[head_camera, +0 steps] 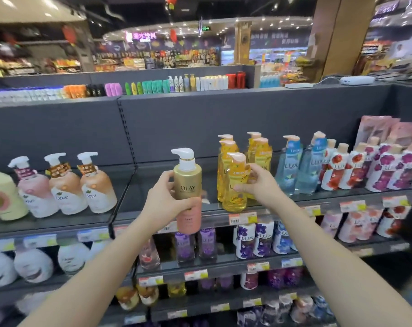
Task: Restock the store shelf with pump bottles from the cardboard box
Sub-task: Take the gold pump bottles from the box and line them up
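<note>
My left hand (pixel 167 197) grips a gold and pink Olay pump bottle (pixel 188 182) with a white pump, held upright just in front of the top shelf (pixel 167 208). My right hand (pixel 257 182) holds the front yellow pump bottle (pixel 235 197), which stands at the shelf's front edge. Several more yellow pump bottles (pixel 259 152) stand behind it. The shelf between the two bottles and to the left of the Olay bottle is bare. The cardboard box is out of view.
Three Dove pump bottles (pixel 65 185) stand on the shelf to the left. Blue Lux bottles (pixel 299 166) and red and purple flowered Lux bottles (pixel 370 166) fill the right side. Lower shelves (pixel 224 267) hold more bottles. A grey back panel (pixel 200 119) rises behind.
</note>
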The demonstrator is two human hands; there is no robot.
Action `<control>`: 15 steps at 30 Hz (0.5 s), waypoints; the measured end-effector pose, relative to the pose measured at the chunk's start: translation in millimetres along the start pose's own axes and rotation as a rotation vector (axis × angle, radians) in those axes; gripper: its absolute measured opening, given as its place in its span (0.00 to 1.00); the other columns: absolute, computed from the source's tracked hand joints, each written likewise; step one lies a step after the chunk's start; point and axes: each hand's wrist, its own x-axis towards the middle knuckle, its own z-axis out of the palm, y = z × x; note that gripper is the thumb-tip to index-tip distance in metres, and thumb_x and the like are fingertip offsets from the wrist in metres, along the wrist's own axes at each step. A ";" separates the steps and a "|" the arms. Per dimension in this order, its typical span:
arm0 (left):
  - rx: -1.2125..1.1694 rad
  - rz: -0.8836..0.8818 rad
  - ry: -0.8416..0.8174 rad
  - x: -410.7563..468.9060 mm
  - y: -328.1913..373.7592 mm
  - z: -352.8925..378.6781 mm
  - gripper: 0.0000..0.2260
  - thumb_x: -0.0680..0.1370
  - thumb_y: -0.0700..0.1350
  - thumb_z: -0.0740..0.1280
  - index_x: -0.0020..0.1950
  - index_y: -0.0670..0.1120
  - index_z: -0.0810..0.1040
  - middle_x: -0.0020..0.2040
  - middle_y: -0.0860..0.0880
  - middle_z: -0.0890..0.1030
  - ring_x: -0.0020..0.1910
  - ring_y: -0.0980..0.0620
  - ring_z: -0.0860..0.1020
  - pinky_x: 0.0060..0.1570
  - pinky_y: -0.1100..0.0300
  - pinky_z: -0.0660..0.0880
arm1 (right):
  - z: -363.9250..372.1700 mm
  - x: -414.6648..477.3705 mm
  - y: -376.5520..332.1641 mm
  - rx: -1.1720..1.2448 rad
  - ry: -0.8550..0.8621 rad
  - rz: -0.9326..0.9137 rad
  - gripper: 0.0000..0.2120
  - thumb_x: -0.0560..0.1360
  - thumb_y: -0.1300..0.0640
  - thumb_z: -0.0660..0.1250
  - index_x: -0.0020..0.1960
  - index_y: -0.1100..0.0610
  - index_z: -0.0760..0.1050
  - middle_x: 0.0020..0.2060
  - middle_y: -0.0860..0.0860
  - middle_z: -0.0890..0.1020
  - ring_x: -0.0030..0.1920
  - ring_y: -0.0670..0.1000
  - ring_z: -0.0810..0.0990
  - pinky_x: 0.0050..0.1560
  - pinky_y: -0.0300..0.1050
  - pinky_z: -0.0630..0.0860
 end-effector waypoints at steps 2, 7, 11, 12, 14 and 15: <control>0.007 -0.007 0.012 -3.1 0.3 3.8 0.32 0.66 0.46 0.84 0.64 0.56 0.72 0.56 0.57 0.83 0.52 0.62 0.82 0.43 0.70 0.73 | -2.0 3.3 3.1 0.011 -0.008 0.002 0.21 0.70 0.59 0.80 0.57 0.47 0.76 0.53 0.43 0.82 0.54 0.43 0.80 0.45 0.36 0.75; 0.013 -0.023 0.043 -8.3 -1.9 8.5 0.32 0.67 0.46 0.83 0.64 0.56 0.71 0.57 0.56 0.83 0.53 0.61 0.81 0.45 0.69 0.74 | -5.9 13.3 10.5 0.035 -0.039 -0.024 0.22 0.71 0.59 0.79 0.62 0.49 0.77 0.55 0.44 0.84 0.55 0.41 0.81 0.41 0.30 0.75; 0.018 -0.020 0.049 -9.7 -1.4 10.6 0.32 0.67 0.46 0.83 0.65 0.56 0.71 0.58 0.56 0.82 0.54 0.62 0.81 0.45 0.69 0.73 | -5.0 17.8 11.6 0.070 -0.058 -0.029 0.22 0.73 0.61 0.77 0.64 0.51 0.75 0.56 0.45 0.83 0.54 0.39 0.80 0.37 0.26 0.75; 0.017 -0.022 0.047 -9.7 -1.2 11.7 0.32 0.67 0.46 0.83 0.65 0.56 0.71 0.58 0.56 0.82 0.54 0.62 0.81 0.45 0.69 0.73 | -4.9 19.7 11.7 0.081 -0.064 -0.030 0.22 0.73 0.62 0.77 0.64 0.51 0.75 0.56 0.45 0.83 0.55 0.39 0.80 0.37 0.25 0.75; 0.015 -0.029 0.044 -9.3 -1.2 13.9 0.32 0.68 0.47 0.83 0.65 0.56 0.70 0.58 0.56 0.83 0.55 0.61 0.81 0.45 0.67 0.74 | -4.7 23.4 12.7 0.092 -0.073 -0.026 0.23 0.74 0.62 0.76 0.65 0.52 0.74 0.56 0.45 0.83 0.54 0.39 0.80 0.36 0.25 0.75; 0.016 -0.030 0.042 -9.1 -1.2 15.1 0.32 0.68 0.47 0.83 0.65 0.57 0.70 0.58 0.56 0.83 0.55 0.61 0.81 0.45 0.66 0.75 | -4.5 24.4 12.0 0.097 -0.075 -0.022 0.23 0.74 0.62 0.76 0.66 0.51 0.74 0.56 0.45 0.83 0.53 0.39 0.80 0.35 0.25 0.75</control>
